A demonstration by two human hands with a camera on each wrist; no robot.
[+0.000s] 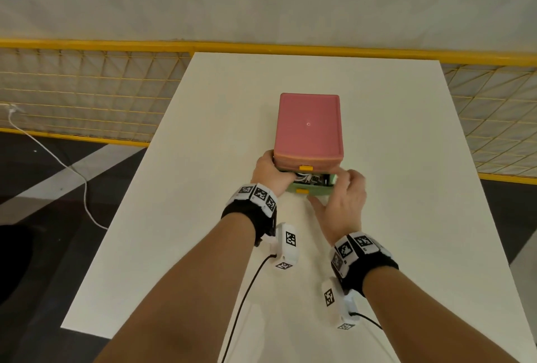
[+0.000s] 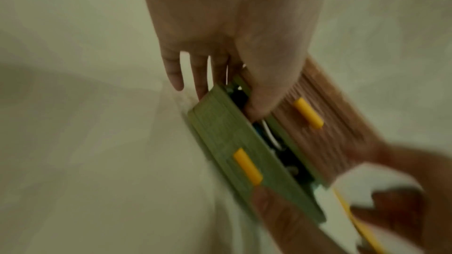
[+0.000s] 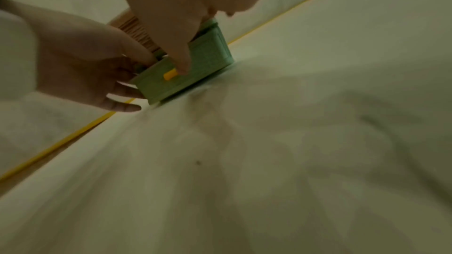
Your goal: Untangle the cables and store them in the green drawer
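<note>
Cables (image 1: 308, 179) fill the ajar green drawer (image 1: 315, 190). Left hand (image 1: 270, 172), 9 o'clock, fingers spread; right hand (image 1: 344, 205), 3 o'clock, clamps its corner.

The green drawer (image 1: 316, 190) sits lowest in a small pink-topped drawer unit (image 1: 309, 124) on the white bench (image 1: 377, 217), pulled out only a little toward the person. Its ribbed front carries a short yellow handle (image 1: 302, 190) at the middle. In the narrow open gap lie the cables (image 1: 308, 179), white and dark, bunched together.
</note>
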